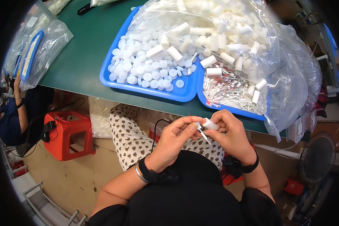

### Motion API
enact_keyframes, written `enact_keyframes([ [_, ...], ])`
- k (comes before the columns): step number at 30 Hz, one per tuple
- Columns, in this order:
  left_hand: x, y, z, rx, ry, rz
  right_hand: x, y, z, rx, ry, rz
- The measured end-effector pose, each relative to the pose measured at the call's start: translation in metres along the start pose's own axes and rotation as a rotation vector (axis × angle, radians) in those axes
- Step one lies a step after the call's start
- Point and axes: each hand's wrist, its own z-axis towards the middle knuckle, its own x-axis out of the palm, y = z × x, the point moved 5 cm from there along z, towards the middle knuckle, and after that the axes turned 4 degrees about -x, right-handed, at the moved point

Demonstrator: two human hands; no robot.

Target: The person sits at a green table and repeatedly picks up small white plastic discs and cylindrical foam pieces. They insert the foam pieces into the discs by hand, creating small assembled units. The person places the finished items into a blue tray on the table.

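Observation:
Above my lap, just in front of the table edge, my two hands work close together. My left hand point(174, 138) pinches a thin white stick-like part point(204, 136) with a fine red wire near it. Between the fingers of my right hand point(232, 134) is a short white foam-like cylinder point(210, 124), its end turned toward the left fingertips. Whether the two parts touch is hidden by the fingers. Beyond the hands, a blue tray point(151, 93) holds many white round discs point(147, 72). Beside it, another blue tray point(235, 110) holds thin white parts with red wires point(226, 87).
A clear plastic bag point(290, 71) with many white cylinders point(229, 24) spreads over both trays on the green table point(79, 49). A red stool point(66, 141) stands at left, near another person's arm point(22, 113). At right is a dark round fan point(318, 157).

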Motion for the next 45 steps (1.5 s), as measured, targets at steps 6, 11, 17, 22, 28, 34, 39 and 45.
enact_keyframes([
  [6,-0.002,0.012,0.003,-0.087,0.014,-0.197,0.006,0.009,-0.003,-0.186,-0.019,-0.307],
  [11,-0.006,0.017,0.004,-0.018,-0.01,-0.162,0.013,0.018,-0.005,-0.275,-0.051,-0.234],
  [17,-0.004,0.012,0.003,0.01,-0.081,-0.022,0.006,-0.001,-0.009,0.187,0.039,0.415],
  [22,0.007,0.012,0.002,-0.041,0.042,0.115,0.005,-0.001,-0.015,0.24,0.233,0.549],
  [28,0.007,0.014,0.005,-0.056,0.061,0.022,-0.072,0.016,-0.01,-0.076,-0.129,-0.472],
  [34,0.014,0.02,0.004,-0.181,0.21,-0.171,-0.146,-0.017,-0.01,-0.159,-0.417,-1.238],
  [39,0.012,0.016,0.002,-0.184,0.184,-0.176,-0.15,-0.024,-0.01,-0.069,-0.386,-1.248],
  [45,0.006,0.005,0.006,-0.175,0.107,-0.24,-0.136,0.009,-0.02,-0.135,-0.503,-0.817],
])
